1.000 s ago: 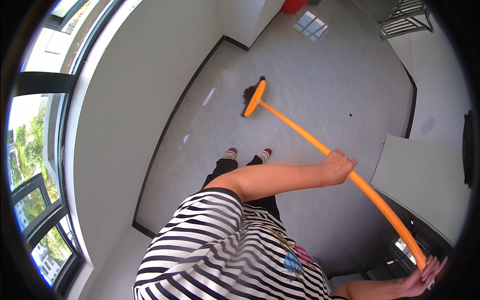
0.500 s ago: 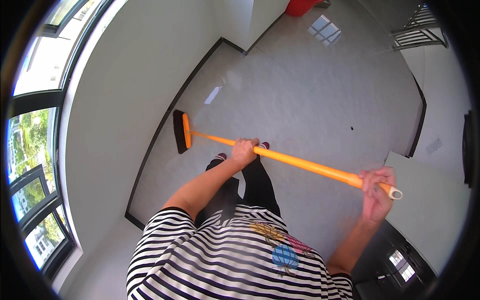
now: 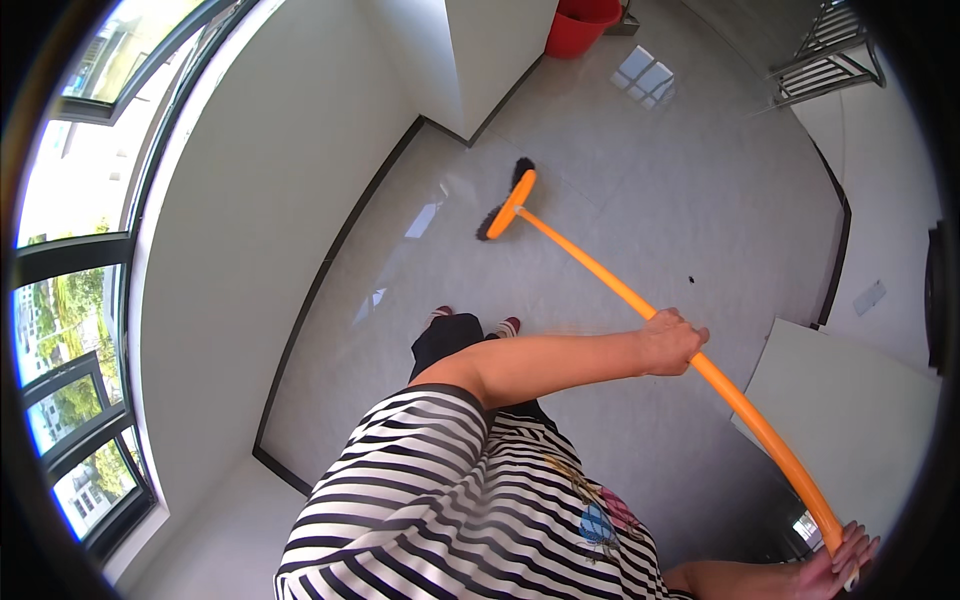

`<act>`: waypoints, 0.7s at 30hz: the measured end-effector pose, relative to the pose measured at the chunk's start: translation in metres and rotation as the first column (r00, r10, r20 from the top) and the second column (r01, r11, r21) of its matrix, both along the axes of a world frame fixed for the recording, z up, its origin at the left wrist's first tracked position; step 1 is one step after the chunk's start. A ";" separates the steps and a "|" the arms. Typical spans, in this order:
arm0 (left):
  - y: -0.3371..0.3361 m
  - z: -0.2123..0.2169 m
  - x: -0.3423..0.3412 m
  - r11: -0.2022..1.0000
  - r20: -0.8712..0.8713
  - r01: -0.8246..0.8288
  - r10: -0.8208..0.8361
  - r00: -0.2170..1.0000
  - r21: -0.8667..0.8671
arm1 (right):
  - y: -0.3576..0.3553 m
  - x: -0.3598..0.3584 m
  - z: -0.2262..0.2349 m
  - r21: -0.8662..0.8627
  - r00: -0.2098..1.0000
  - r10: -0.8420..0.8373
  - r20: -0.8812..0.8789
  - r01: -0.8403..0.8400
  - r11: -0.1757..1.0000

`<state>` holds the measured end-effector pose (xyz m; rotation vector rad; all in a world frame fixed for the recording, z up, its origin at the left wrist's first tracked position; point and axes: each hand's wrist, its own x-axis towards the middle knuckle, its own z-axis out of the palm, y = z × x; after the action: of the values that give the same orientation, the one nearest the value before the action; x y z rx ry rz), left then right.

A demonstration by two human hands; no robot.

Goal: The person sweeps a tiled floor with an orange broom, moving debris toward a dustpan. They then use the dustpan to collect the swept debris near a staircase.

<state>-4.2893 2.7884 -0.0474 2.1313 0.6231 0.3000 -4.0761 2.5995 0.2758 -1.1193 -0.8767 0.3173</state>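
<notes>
Both hands, left hand (image 3: pixel 672 342) and right hand (image 3: pixel 838 568), wrap fingers around the orange broom (image 3: pixel 640 305); red bucket's (image 3: pixel 582 25) contents unseen.

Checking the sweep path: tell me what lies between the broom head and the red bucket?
Only bare grey floor tile between the broom head and red bucket, in the head view.

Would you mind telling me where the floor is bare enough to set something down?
Bare tile lies between the broom head and the red bucket, and to the right of the orange handle toward the dark baseboard. It is crowded near the feet, under the left hand and right hand.
</notes>
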 end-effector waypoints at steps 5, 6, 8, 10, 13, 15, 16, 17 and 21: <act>0.029 -0.081 -0.087 0.987 -0.220 -0.120 0.142 0.965 0.108 | 0.054 -0.045 -0.123 -0.104 0.900 0.354 -0.254 -0.389 0.915; 0.045 -0.096 -0.103 0.981 -0.225 -0.133 0.161 0.961 0.138 | 0.065 -0.061 -0.143 -0.164 0.935 0.303 -0.183 -0.333 0.929; 0.073 -0.126 -0.145 0.974 -0.296 -0.179 0.213 0.931 0.137 | 0.091 -0.089 -0.191 -0.150 0.892 0.363 -0.270 -0.411 0.899; 0.107 -0.155 -0.171 0.992 -0.340 -0.119 0.123 0.932 0.034 | 0.116 -0.142 -0.215 -0.280 0.930 0.223 -0.294 -0.307 0.910; 0.132 -0.168 -0.165 0.997 -0.383 0.032 -0.056 0.922 -0.069 | 0.143 -0.170 -0.205 -0.383 0.950 0.162 -0.268 -0.260 0.886; 0.137 -0.166 -0.156 0.992 -0.407 0.056 -0.097 0.908 -0.111 | 0.151 -0.159 -0.191 -0.455 0.976 0.116 -0.185 -0.190 0.870; 0.136 -0.156 -0.145 0.983 -0.381 0.099 -0.151 0.912 -0.154 | 0.149 -0.153 -0.174 -0.498 0.988 0.067 -0.143 -0.130 0.857; 0.134 -0.140 -0.131 0.970 -0.354 0.144 -0.206 0.912 -0.193 | 0.141 -0.144 -0.157 -0.490 0.991 0.051 -0.127 -0.108 0.865; 0.103 -0.057 -0.096 0.969 -0.141 0.226 -0.239 0.961 -0.104 | 0.096 -0.086 -0.074 -0.167 0.978 0.074 -0.194 -0.108 0.980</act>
<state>-4.3857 2.8919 -0.1041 2.1301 0.4563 -0.0201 -4.1625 2.6952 0.2014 -1.1931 -0.7443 0.5771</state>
